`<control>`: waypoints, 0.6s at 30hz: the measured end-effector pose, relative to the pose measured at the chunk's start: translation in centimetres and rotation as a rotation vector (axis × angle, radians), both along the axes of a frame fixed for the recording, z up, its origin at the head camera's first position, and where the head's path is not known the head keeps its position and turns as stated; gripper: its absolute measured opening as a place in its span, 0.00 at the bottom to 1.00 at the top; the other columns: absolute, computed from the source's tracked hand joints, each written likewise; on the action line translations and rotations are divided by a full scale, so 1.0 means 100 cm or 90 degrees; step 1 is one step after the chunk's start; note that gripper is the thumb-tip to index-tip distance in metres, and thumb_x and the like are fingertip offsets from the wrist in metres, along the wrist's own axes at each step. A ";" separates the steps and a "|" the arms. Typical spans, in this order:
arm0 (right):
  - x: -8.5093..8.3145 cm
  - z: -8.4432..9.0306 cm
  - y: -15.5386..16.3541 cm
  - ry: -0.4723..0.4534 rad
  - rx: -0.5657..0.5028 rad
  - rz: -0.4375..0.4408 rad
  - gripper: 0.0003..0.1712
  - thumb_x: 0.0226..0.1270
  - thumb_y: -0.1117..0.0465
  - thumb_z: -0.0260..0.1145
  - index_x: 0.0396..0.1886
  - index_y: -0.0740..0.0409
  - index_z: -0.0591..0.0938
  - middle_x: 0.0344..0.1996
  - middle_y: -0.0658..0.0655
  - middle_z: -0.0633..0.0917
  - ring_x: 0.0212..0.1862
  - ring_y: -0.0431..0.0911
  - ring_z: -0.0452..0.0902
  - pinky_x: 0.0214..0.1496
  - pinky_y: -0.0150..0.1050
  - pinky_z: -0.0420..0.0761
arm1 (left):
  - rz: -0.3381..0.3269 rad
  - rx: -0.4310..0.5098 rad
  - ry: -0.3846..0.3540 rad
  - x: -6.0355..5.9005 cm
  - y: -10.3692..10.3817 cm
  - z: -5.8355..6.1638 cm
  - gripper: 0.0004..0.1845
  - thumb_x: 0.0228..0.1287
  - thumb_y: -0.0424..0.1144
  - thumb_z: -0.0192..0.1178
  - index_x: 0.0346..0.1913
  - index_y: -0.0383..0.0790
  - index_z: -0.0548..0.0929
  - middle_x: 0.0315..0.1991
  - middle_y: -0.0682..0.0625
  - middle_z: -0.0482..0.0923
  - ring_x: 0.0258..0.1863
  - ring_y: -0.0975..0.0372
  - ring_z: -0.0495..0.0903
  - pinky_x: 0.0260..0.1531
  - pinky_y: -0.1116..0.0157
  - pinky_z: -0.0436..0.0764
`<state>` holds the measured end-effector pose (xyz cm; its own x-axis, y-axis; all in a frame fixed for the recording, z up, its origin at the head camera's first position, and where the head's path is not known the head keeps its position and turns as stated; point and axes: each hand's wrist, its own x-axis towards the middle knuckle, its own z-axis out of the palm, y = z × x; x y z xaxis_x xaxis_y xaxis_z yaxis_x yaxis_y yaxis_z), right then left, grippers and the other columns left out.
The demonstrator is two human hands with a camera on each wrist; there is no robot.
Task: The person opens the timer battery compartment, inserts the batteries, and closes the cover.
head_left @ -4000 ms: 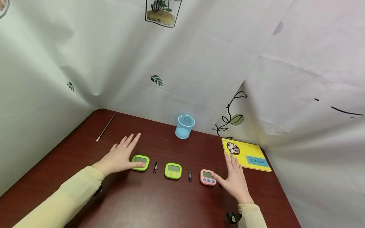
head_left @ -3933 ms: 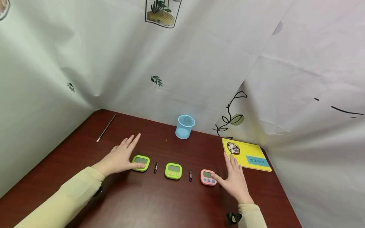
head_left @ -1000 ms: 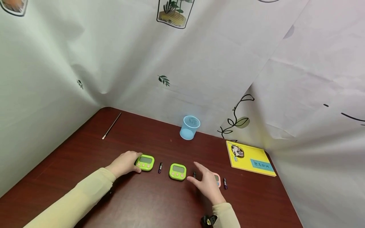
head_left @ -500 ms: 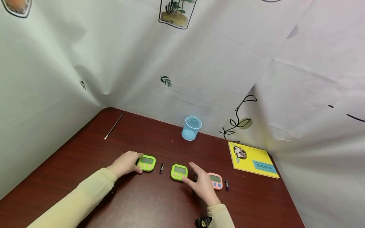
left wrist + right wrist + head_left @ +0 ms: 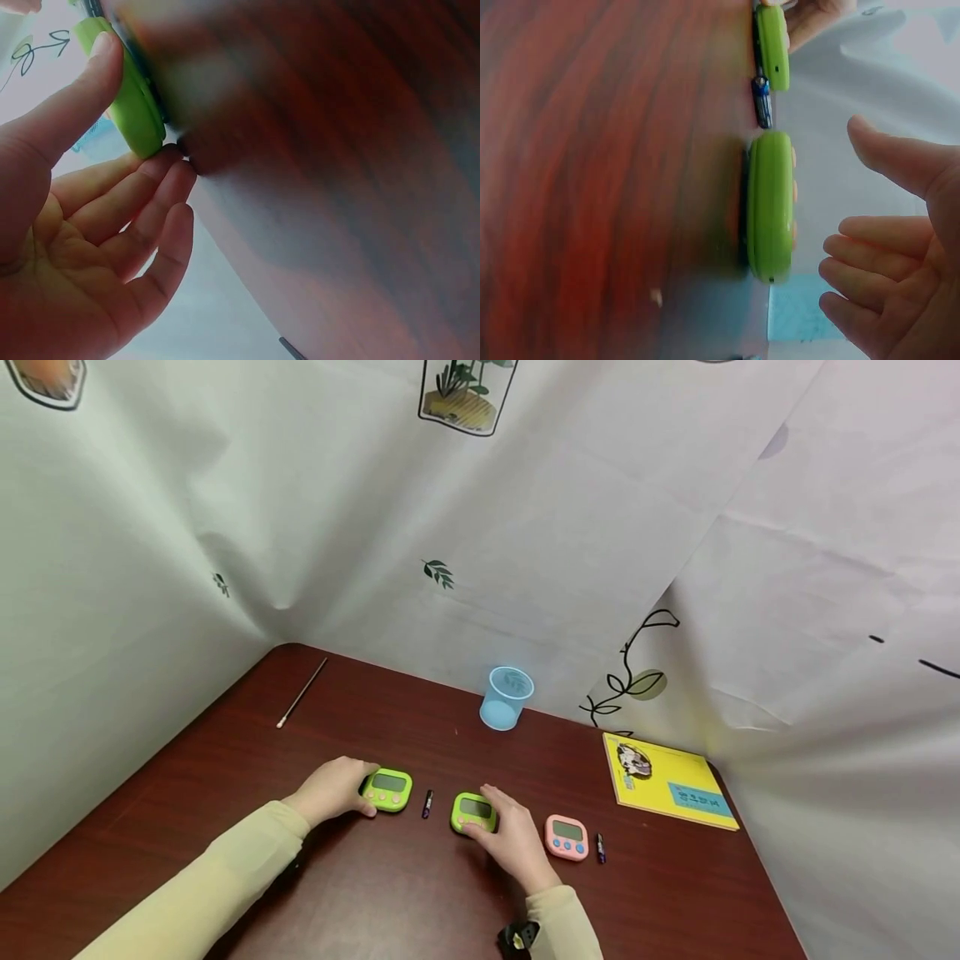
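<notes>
My left hand (image 5: 336, 787) grips the left green timer (image 5: 389, 789) by its left edge. In the left wrist view the thumb (image 5: 86, 86) lies on one side of that timer (image 5: 135, 112) and the curled fingers (image 5: 161, 176) on the other. My right hand (image 5: 506, 833) hovers over the middle green timer (image 5: 472, 811). In the right wrist view its relaxed fingers (image 5: 859, 266) stand just off that timer (image 5: 771, 206) without touching. A pink timer (image 5: 567, 837) lies to the right of this hand.
Small batteries lie between the green timers (image 5: 427, 804) and right of the pink one (image 5: 600, 848). A blue cup (image 5: 506, 697) stands at the back, a yellow book (image 5: 667, 781) at the right, a thin stick (image 5: 302, 693) at the back left. White sheets wall the brown table (image 5: 375, 893).
My right hand has moved left from the pink timer to the middle green one, uncovering the pink timer. My left hand has curled onto the left green timer's edge.
</notes>
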<state>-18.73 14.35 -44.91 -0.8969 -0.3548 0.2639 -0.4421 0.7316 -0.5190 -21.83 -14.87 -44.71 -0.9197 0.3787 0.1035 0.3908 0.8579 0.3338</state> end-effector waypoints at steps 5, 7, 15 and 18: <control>0.000 -0.002 -0.008 -0.012 0.002 0.005 0.35 0.54 0.54 0.73 0.59 0.66 0.76 0.58 0.64 0.78 0.61 0.55 0.72 0.59 0.51 0.72 | 0.003 -0.026 0.008 0.000 0.000 0.001 0.32 0.32 0.47 0.78 0.45 0.35 0.83 0.32 0.49 0.82 0.30 0.57 0.79 0.31 0.56 0.76; 0.000 -0.002 -0.011 -0.014 0.007 0.010 0.35 0.54 0.54 0.74 0.59 0.66 0.76 0.58 0.64 0.77 0.61 0.55 0.72 0.59 0.51 0.72 | 0.007 -0.034 0.004 -0.001 0.001 0.001 0.31 0.32 0.47 0.78 0.43 0.36 0.83 0.30 0.51 0.82 0.28 0.59 0.78 0.29 0.57 0.75; -0.001 0.003 -0.026 -0.023 0.024 0.025 0.35 0.55 0.53 0.73 0.60 0.65 0.75 0.59 0.63 0.77 0.63 0.54 0.70 0.60 0.51 0.71 | 0.014 -0.034 0.006 -0.002 0.001 0.001 0.25 0.29 0.46 0.79 0.34 0.40 0.82 0.23 0.56 0.76 0.22 0.62 0.72 0.25 0.59 0.73; -0.002 0.005 -0.031 -0.020 0.028 0.028 0.35 0.56 0.53 0.73 0.60 0.66 0.75 0.59 0.64 0.77 0.63 0.55 0.70 0.60 0.51 0.71 | 0.006 -0.031 0.010 -0.003 0.001 0.001 0.25 0.30 0.46 0.79 0.35 0.40 0.81 0.23 0.55 0.76 0.23 0.62 0.72 0.26 0.59 0.73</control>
